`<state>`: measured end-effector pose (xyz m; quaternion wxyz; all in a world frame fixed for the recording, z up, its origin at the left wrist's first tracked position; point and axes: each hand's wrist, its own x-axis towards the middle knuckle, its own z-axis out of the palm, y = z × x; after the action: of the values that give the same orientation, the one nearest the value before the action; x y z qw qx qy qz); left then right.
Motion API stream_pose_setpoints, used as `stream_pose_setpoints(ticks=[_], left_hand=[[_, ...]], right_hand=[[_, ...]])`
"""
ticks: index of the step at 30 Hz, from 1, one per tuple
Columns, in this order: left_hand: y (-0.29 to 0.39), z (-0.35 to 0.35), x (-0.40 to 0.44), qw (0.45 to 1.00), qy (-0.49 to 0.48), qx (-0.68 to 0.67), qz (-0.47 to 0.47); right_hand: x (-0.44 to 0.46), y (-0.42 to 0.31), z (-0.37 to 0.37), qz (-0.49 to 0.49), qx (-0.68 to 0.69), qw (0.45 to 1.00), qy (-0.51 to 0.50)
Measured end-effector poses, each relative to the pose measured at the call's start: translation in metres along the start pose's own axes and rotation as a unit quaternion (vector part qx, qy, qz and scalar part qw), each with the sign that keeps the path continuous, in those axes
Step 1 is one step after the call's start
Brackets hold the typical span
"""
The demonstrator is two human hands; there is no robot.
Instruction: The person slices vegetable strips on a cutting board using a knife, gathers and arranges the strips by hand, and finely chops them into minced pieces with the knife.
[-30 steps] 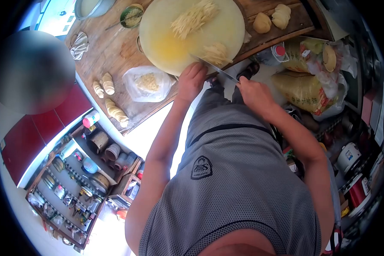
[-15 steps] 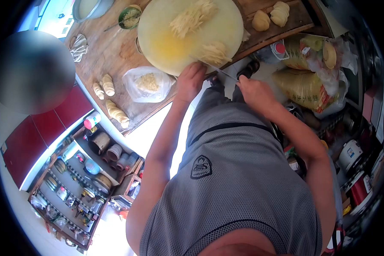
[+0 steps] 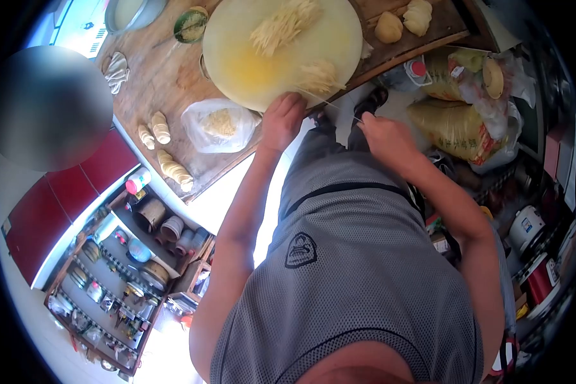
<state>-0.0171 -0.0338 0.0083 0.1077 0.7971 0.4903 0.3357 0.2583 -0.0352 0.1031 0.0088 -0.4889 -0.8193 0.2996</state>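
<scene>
My right hand point(image 3: 384, 134) grips the handle of a knife point(image 3: 325, 101), whose thin blade reaches over the near edge of the round cutting board point(image 3: 230, 38). At that edge my left hand point(image 3: 284, 115) is closed, fingers bent beside the blade tip; whatever lies under them is hidden. Just beyond the blade sits a small heap of pale yellow strips point(image 3: 317, 75). A larger pile of strips point(image 3: 281, 29) lies farther back on the board. To the left, a white plastic bag point(image 3: 201, 144) holds pale shredded food.
Peeled, sliced pieces point(image 3: 173, 168) lie on the wooden table point(image 3: 144, 83), near a cloth point(image 3: 116, 72). A green bowl point(image 3: 191, 25) and metal pot point(image 3: 134, 25) stand behind. Two peeled pieces point(image 3: 388, 27) sit at right. Sacks point(image 3: 451, 128) and a jug fill the floor.
The knife blade has tilted and now shows as a thin line. Both hands stay in nearly the same place, and the view has shifted slightly.
</scene>
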Motion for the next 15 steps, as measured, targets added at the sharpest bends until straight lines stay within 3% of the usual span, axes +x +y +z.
stream_pose_setpoints(ticks=[15], left_hand=[[0.0, -0.002, 0.001, 1.0, 0.016, -0.002, 0.003]], right_hand=[[-0.004, -0.005, 0.002, 0.004, 0.002, 1.0, 0.005]])
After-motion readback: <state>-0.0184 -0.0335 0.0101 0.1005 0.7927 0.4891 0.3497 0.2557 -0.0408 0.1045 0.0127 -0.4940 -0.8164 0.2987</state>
